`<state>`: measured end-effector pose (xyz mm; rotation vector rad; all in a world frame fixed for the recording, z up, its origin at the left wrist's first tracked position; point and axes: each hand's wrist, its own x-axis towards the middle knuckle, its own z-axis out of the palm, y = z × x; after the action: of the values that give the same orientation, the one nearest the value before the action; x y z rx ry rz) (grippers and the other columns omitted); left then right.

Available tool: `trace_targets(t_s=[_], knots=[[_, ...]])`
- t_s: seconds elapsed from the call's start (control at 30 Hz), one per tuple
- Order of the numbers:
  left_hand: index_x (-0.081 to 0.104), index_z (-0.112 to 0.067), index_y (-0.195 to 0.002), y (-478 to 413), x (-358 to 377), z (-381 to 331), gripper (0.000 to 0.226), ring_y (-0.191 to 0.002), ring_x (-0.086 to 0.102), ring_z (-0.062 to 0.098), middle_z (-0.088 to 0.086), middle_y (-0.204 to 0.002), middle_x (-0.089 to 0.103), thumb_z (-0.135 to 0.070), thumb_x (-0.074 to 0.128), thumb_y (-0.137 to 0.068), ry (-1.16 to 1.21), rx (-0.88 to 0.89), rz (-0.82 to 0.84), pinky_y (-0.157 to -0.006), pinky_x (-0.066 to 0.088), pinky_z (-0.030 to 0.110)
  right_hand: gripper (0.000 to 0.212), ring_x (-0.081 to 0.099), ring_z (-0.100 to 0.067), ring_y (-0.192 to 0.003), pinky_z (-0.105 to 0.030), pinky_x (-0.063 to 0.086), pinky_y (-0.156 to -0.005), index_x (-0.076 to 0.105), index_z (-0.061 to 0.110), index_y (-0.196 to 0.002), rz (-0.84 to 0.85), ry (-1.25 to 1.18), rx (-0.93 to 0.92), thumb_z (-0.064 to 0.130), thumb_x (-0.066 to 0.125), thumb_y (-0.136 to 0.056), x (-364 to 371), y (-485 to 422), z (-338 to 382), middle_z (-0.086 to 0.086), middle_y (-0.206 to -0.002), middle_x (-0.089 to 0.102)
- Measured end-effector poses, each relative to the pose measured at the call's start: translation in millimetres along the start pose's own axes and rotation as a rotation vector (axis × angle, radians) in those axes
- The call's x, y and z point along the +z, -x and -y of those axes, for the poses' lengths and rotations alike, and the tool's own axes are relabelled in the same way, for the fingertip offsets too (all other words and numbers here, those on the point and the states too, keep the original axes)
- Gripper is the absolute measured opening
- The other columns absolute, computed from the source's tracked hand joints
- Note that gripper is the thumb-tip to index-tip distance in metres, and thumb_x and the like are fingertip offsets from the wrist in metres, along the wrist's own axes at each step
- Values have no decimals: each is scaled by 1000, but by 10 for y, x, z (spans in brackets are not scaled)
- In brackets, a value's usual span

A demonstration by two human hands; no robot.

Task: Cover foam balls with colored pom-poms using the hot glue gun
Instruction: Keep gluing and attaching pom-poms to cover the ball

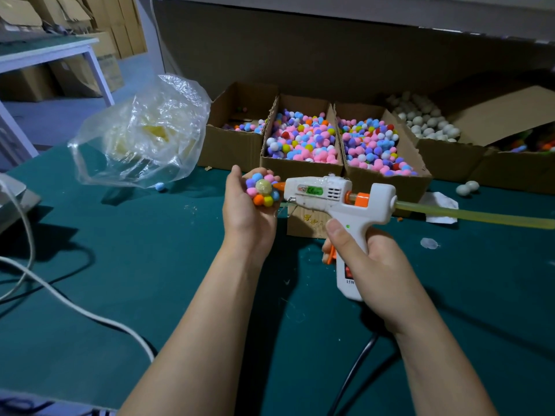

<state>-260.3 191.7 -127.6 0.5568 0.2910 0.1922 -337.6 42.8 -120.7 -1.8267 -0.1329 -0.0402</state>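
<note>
Cable: a white cable [60, 295] loops over the left of the green surface [150, 250]. I judge it could snag a wide sweep that way.
Plastic bag: a crumpled clear plastic bag [144, 130] sits at the back left, well apart from my work.
Open room: there is bare green between the bag and my left forearm, probably the best place to swing or set down.
Left hand: my left hand [249, 217] is raised above the surface, its fingers curled round the foam ball [263, 189] from behind and below.
Foam ball: partly ringed with pom-poms, with a bare glossy patch facing me. It looks very light and easily dented (foam gives under a hard pinch). I'd cradle it by the finished, fuzzy side and stay clear of the bare patch.
Glue gun: the orange tip of the glue gun [339, 202] is touching or just beside the ball's right edge.
Right hand: my right hand [369, 259] is wrapped tight round the gun's grip, with one finger by the orange trigger.
Glue stick: the glue stick [465, 214] juts far right, so that side needs clearance.
Boxes: a cardboard box [300, 168] full of loose pom-poms [300, 136] stands just behind the ball. Its front wall limits any forward move.
</note>
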Motion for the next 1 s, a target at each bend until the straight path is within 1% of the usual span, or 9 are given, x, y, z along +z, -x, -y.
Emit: trace_targets(t_s=[0.03, 0.1, 0.17, 0.37, 0.53, 0.73, 0.87, 0.93, 1.0], knots=[[59, -8, -81, 3, -2, 0, 41, -63, 60, 14, 5, -62, 62, -37, 40, -104, -3, 0, 0, -67, 51, 26, 32, 52, 7, -47, -4, 36, -49, 61, 20, -71, 2, -3, -1, 46, 54, -87, -1, 4, 3, 17, -47, 56], [59, -8, -82, 1, -7, -8, 41, -63, 60, 14, 5, -63, 62, -38, 40, -104, -1, 4, -11, -66, 51, 26, 34, 56, 6, -53, -3, 38, -52, 63, 22, -77, 14, -20, 1, 54, 52, -79, 1, 17, 20, 16, -55, 62], [59, -8, -83, 1, -9, -21, 41, -62, 60, 13, 5, -63, 62, -38, 39, -104, 0, 6, -16, -64, 51, 25, 36, 57, 6, -55, -3, 38, -53, 64, 24, -78, 29, -28, 1, 56, 51, -72, 5, 26, 32, 16, -59, 64], [58, -9, -83, 25, 5, -26, 41, -59, 61, 13, 4, -60, 63, -39, 39, -104, 1, -8, -14, -59, 53, 24, 36, 56, 6, -54, -3, 38, -52, 64, 22, -78, 48, -28, -15, 55, 50, -71, 16, 29, 34, 17, -58, 63], [58, -10, -84, 42, 3, -34, 42, -52, 62, 11, 3, -58, 63, -40, 38, -104, 4, -27, -17, -51, 52, 20, 39, 58, 5, -56, -5, 39, -54, 65, 21, -79, 40, -31, -21, 56, 51, -71, 31, 24, 25, 17, -61, 64], [59, -10, -80, 34, -3, -47, 42, -54, 62, 12, 4, -60, 64, -39, 38, -104, 50, -46, -21, -54, 53, 21, 41, 58, 6, -57, -5, 40, -55, 65, 20, -78, 43, -27, -17, 58, 50, -71, 23, 29, 24, 16, -62, 65], [56, -11, -76, 18, -9, -56, 36, -61, 58, 13, 4, -60, 62, -29, 39, -103, 74, -25, 3, -59, 49, 24, 38, 58, 6, -57, -4, 39, -54, 64, 24, -79, 38, -30, -16, 58, 50, -70, 23, 30, 40, 16, -62, 65], [56, -12, -75, 14, -12, -52, 32, -61, 58, 13, 3, -62, 61, -23, 41, -101, 38, -1, 15, -60, 49, 23, 36, 57, 7, -55, -3, 39, -53, 63, 24, -79, 32, -29, -14, 57, 50, -71, 20, 32, 41, 17, -60, 64], [56, -13, -72, 15, -15, -34, 30, -61, 58, 12, 1, -63, 61, -19, 42, -99, -49, 45, 34, -58, 47, 22, 36, 56, 7, -53, -3, 38, -52, 63, 23, -77, 24, -28, -16, 56, 50, -72, 20, 29, 41, 17, -57, 63]])
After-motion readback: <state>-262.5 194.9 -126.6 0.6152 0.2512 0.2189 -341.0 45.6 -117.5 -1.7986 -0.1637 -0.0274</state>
